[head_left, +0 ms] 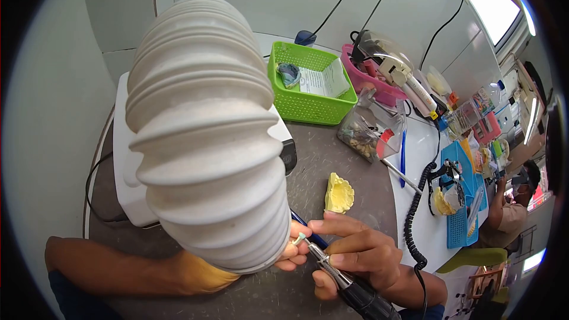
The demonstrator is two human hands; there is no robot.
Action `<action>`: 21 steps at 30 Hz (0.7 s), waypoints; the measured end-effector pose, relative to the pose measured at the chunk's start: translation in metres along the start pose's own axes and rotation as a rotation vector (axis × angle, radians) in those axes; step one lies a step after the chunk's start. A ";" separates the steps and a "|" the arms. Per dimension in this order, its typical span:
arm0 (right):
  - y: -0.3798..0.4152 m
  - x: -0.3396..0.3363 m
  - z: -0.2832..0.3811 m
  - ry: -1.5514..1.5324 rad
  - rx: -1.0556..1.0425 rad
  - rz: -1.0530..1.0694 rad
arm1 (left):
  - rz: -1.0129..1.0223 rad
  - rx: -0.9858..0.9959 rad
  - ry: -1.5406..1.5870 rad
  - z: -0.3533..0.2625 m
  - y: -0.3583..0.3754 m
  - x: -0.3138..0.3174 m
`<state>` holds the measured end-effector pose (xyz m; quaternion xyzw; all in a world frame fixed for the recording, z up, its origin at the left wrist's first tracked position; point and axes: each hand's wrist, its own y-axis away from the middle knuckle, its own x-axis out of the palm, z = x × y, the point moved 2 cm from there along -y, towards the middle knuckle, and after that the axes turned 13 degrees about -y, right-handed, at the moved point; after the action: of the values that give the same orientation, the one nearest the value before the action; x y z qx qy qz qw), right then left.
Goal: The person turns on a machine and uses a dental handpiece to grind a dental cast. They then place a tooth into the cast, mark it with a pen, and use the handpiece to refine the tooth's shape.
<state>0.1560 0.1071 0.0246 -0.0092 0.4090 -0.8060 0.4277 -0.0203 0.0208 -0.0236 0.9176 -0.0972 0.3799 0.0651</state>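
Observation:
My right hand [370,255] is closed round a rotary handpiece [332,269], which has a black body and a metal nose. At its tip is a small pale green piece [299,238], perhaps a grinding bit. My left hand [289,256] reaches under a wide white corrugated hose [210,142] that hides most of it. Its pinched fingertips show right beside the green tip; whatever they hold is too small and covered to make out. A dark blue rod [317,239] lies behind the fingers. Just beyond my right hand sits a yellow dental cast [339,193].
A white machine [127,195] stands behind the hose. Further back are a green basket [311,106], a pink basket [385,90] and a clear container [361,133]. A coiled black cord [410,225] and blue trays [456,222] lie to the right, where another person [512,207] sits.

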 end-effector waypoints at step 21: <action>-0.002 0.002 0.001 0.054 -0.056 -0.004 | -0.024 -0.005 -0.069 -0.004 0.002 0.004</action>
<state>0.1536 0.1055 0.0264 -0.0001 0.4429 -0.7950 0.4146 -0.0211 0.0191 -0.0177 0.9311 -0.0891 0.3471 0.0686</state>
